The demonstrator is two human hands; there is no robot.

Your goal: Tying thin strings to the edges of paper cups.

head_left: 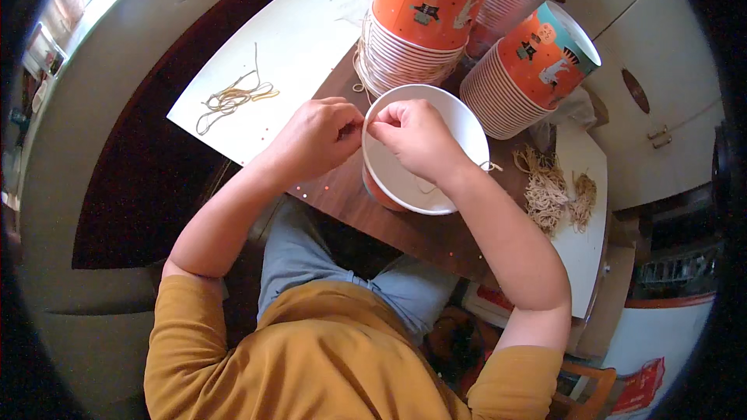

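Observation:
A paper bucket, white inside with an orange printed outside, stands mouth up on the brown table in front of me. Outside its left rim, my left hand has its fingers closed in a pinch. My right hand reaches into the mouth, thumb and forefinger pressed together against the inner wall at that same spot. Whatever the fingertips hold between them is hidden. A thin cream cord pokes out at the right rim, and a bit of cord shows inside the bucket under my right wrist.
Two stacks of orange-and-teal paper buckets, one left and one right, rise behind. Loose cords lie on the white board at left. A heap of cream cords and a smaller bundle lie at right. Cabinet doors stand beyond.

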